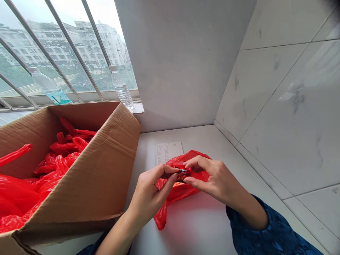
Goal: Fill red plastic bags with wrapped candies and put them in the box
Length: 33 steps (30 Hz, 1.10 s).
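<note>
A red bag (183,193) lies on the white table (204,223), all crumpled. Over the red bag, two hands meet at a small, shiny packet (182,175). The packet is dark with bits of red on it, and its words are too small to read. The left hand (152,184) pinches the left end of the packet, with the thumb and first finger pressed close together. The right hand (212,173) is curved like a letter C, its thumb and finger a little apart around the packet's other end. I cannot tell how tightly it holds on. A dark blue sleeve (265,230) covers part of the right arm.

Just behind the red bag is a sheet of paper (170,149) with rows of small marks, and the bag covers part of it. To the left of the red bag is a big brown box (106,173). It is open, and many more red bags (57,166) are piled inside. Farther back from the red bag, past the box, two clear bottles (122,88) stand by a window with bars (68,46). To the right of the red bag is a shiny tile wall (278,88).
</note>
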{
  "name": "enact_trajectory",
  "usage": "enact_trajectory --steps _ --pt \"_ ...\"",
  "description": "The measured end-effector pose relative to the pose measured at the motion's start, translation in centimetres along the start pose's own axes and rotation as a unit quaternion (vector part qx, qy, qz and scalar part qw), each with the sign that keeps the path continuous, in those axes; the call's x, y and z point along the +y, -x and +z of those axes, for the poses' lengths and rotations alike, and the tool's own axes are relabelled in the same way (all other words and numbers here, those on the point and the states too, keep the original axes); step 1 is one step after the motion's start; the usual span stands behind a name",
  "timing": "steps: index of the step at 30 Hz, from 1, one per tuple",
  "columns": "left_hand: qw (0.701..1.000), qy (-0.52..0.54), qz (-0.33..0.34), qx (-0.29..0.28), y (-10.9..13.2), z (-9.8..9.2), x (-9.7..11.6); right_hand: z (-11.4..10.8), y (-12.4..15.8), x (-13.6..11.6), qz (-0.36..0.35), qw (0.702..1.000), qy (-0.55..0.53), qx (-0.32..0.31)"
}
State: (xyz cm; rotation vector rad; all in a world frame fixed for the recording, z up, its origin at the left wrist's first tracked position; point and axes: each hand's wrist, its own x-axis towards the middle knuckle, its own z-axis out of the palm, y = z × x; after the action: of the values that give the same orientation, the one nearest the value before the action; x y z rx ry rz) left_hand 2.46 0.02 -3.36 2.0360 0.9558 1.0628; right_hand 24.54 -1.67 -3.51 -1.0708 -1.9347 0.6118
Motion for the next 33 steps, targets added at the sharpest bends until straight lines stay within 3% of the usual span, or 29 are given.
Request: enact_trajectory --steps 7,19,28,33 --pt "1.0 -0.002 -0.007 0.004 0.04 0.17 -0.22 0.14 0.05 -0.15 -0.028 0.998 -0.05 0.035" --pt "0.995 -0.09 0.033 -0.012 -0.15 -0.6 -0.4 0.27 -0.04 -0.02 -0.07 0.996 -0.045 0.034" --pt "1.0 -0.003 -0.012 -0.014 -0.14 -0.23 -0.18 0.41 -0.02 -0.06 -0.12 0.99 0.029 0.073" --pt "0.999 0.032 -0.033 -0.017 -0.15 -0.04 -0.48 0.65 0.03 0.21 -0.116 0.991 0.018 0.069"
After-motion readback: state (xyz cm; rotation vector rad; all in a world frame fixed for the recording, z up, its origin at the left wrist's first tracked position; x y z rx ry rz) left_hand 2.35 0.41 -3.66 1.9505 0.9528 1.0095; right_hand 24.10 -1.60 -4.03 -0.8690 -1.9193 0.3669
